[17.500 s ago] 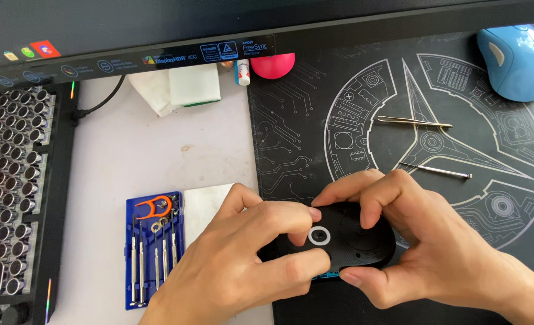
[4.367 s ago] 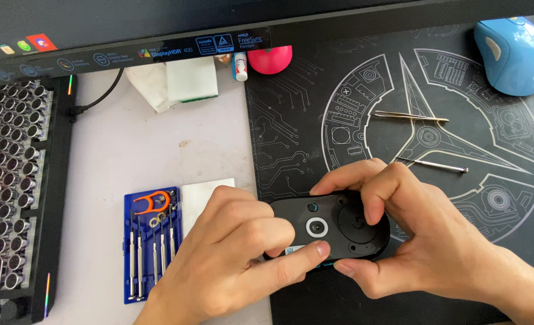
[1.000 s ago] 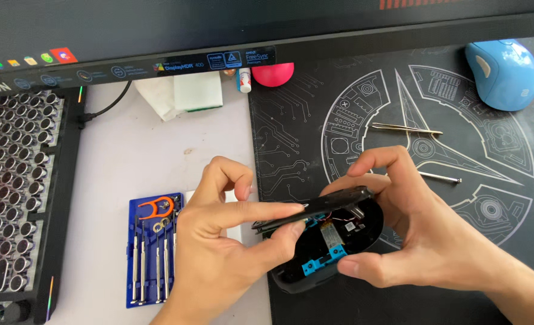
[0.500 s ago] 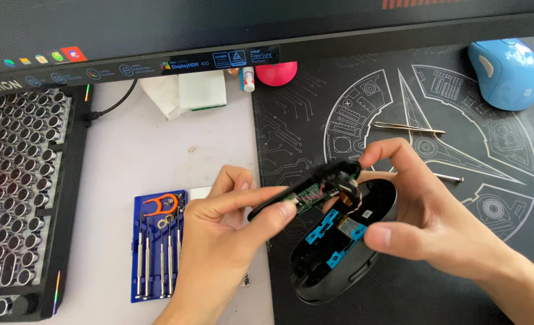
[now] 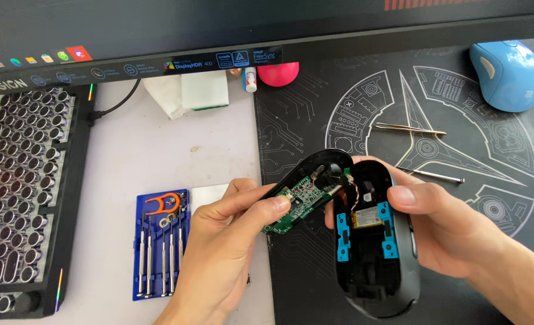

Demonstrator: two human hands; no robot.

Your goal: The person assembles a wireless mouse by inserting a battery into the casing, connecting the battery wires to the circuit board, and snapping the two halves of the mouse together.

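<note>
I see my left hand (image 5: 218,253) pinching the black plastic bottom shell with its green circuit board (image 5: 300,201), tilted open. My right hand (image 5: 441,232) cups the black plastic top shell with blue inner brackets (image 5: 372,247); thin wires link the halves. Just left of my left hand lies a blue screwdriver kit tray (image 5: 158,244) on the white desk (image 5: 140,150). A light blue computer mouse (image 5: 508,75) sits far right on the black patterned desk mat (image 5: 315,120).
</note>
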